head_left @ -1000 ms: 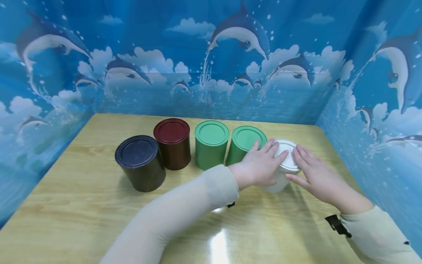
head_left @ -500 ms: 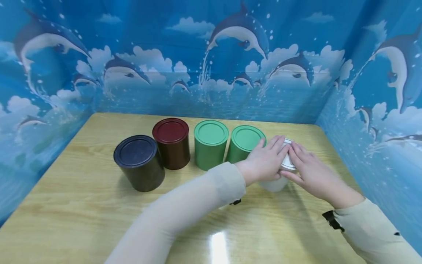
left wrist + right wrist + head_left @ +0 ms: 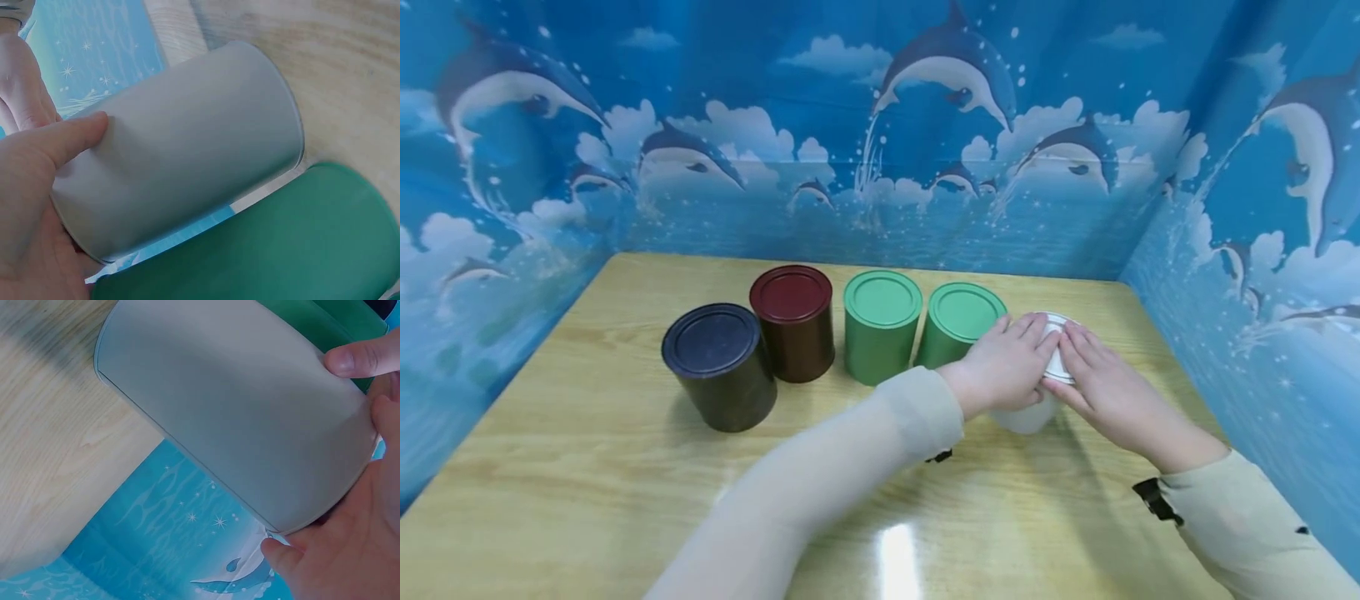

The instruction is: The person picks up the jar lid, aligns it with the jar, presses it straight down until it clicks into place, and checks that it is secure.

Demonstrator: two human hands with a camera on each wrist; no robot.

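A white can [image 3: 1024, 417] stands upright on the table, a white lid [image 3: 1057, 363] on top. My left hand [image 3: 1006, 362] lies across the lid's left part with fairly straight fingers. In the left wrist view, its thumb [image 3: 84, 134] rests against the can's side. My right hand [image 3: 1108, 387] covers the lid's right part, fingers extended, meeting the left fingers above the lid. In the right wrist view, the pale can wall [image 3: 231, 412] is smooth, and a right fingertip [image 3: 281, 553] shows past the rim. The hands hide much of the lid.
Left of the white can, several lidded cans stand in a curved row: two green cans [image 3: 882, 350] [image 3: 940, 343], a dark red can [image 3: 801, 350] and a black can [image 3: 730, 400]. The wooden table [image 3: 587, 475] meets a blue dolphin curtain [image 3: 820, 225] behind and at both sides.
My left hand has slid right across the lid, and the right hand has shifted slightly left, so their fingers now meet. The cans have not visibly moved.
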